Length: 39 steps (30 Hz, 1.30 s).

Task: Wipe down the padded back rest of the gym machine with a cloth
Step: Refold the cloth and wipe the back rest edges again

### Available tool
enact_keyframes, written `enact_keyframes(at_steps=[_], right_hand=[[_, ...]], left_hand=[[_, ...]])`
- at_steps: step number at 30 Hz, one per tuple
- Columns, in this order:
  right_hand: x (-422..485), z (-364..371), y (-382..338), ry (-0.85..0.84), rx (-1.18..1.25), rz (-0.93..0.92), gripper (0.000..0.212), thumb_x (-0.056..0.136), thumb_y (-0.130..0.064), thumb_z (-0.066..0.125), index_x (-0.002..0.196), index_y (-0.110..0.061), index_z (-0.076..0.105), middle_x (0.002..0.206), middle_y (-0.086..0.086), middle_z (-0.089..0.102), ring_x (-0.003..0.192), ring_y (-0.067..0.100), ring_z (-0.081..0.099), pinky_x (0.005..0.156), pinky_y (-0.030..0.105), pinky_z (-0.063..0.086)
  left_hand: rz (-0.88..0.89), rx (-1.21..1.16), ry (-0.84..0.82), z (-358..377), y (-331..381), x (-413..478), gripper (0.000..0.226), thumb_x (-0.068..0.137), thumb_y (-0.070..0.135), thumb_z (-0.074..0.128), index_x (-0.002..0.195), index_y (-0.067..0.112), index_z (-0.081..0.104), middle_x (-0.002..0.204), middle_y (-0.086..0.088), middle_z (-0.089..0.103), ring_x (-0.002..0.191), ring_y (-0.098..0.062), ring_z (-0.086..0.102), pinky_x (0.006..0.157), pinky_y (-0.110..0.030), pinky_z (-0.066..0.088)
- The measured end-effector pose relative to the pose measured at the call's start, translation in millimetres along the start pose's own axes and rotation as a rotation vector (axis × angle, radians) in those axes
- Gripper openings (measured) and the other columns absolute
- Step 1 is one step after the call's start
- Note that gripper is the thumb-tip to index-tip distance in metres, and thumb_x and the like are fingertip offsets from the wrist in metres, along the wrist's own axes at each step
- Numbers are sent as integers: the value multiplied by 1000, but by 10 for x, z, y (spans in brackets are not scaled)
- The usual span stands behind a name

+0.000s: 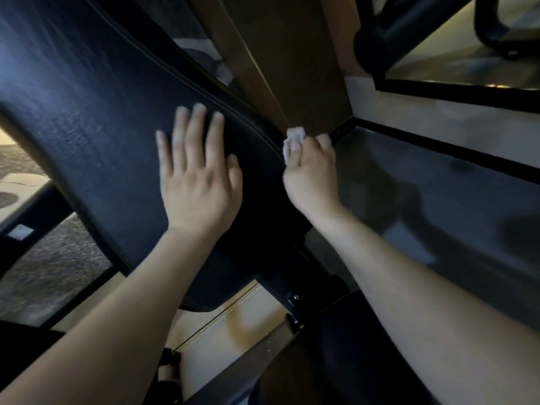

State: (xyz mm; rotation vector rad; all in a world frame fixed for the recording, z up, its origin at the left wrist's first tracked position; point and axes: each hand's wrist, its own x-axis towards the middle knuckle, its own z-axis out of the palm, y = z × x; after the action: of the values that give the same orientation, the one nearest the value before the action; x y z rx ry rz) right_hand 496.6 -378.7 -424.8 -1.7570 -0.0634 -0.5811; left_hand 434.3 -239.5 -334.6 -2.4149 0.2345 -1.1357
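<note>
While the left hand (196, 173) lies flat on the black padded back rest (96, 118), its fingers straight and spread with the palm pressed to the surface, the right hand (309, 173) curls its fingers around a small pale cloth (293, 140) and holds it against the stitched edge of the pad. That edge runs just to the right of the left hand's thumb, so the two hands sit near each other, one on the face of the pad and one at its side. The cloth pokes out above the right hand's fingers, bunched and partly hidden by them. The back rest stretches away up and to the left of the left hand, and down beneath both wrists to a dark lower end. Beyond the right hand's knuckles stands a brown wooden panel (292, 68), and to the right of that hand lies a dark glossy surface (438, 200) edged with a black strip. Further up and to the right of the right hand hangs a black machine tube (409, 27). Below the left forearm a speckled grey floor (52, 273) shows. The picture is slightly blurred.
</note>
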Motion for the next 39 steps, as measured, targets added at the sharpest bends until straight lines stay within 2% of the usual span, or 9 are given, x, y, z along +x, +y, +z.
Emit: enact_keyframes(at_steps=[4,10,14,17,21,26,31,34,39], right_hand=[[-139,-84,221,0,90,-1,33,102,-27,44,101,0,64,107,11,50,95,27,55,92,38,46],[421,65,-363,-37,15,-192,32,99,-27,44,100,-5,68,102,12,51,91,29,56,86,39,49],[270,-97,-240,-59,15,-129,28,103,-21,48,99,-1,67,99,7,47,86,25,55,81,26,43],[316,-73,-445,-75,-16,-16,32,100,-23,46,91,0,66,100,13,50,87,31,56,83,36,48],[655,-36,-879,-202,-107,-103,35,98,-25,47,84,1,65,97,19,52,85,35,56,82,43,50],[441,-218,-866,-251,-101,108,28,103,-26,53,94,-6,70,121,10,43,114,26,44,96,21,30],[637,-69,-1343,-168,-70,121,20,99,-6,50,92,5,66,98,9,46,94,3,39,78,3,27],[778,32,-1541,-242,-54,83,19,99,-8,55,107,6,65,109,17,50,102,2,49,82,9,30],[640,-50,-1334,-170,-171,132,22,102,-10,50,85,-2,63,104,15,45,95,21,44,92,27,43]], left_hand=[[-57,101,-54,88,-73,64,66,105,44,31,160,10,21,168,-14,16,157,-31,7,125,-55,7],[-37,86,-67,59,-89,78,66,106,44,31,160,8,23,167,-16,17,156,-33,9,124,-57,10],[-16,12,-135,-52,-129,112,66,105,42,36,159,7,26,167,-17,19,156,-34,10,124,-57,11],[-15,-69,-174,-209,-221,240,63,102,40,41,156,7,34,166,-18,20,156,-34,12,125,-53,10],[-40,-128,-189,-361,-411,615,61,101,35,43,153,2,36,166,-20,17,156,-36,8,126,-52,7],[-32,-106,-192,-473,-826,1087,66,102,30,41,157,-1,24,168,-20,10,156,-36,2,127,-51,4],[-5,0,-263,-414,-1093,1325,74,103,38,35,159,-2,8,168,-22,2,156,-35,-2,126,-52,5],[20,62,-258,-375,-1106,1312,74,105,41,30,159,-4,8,167,-25,6,156,-38,3,126,-54,7],[35,52,-260,-352,-1099,1320,74,104,41,30,158,-6,13,165,-28,11,154,-42,8,126,-55,5]])
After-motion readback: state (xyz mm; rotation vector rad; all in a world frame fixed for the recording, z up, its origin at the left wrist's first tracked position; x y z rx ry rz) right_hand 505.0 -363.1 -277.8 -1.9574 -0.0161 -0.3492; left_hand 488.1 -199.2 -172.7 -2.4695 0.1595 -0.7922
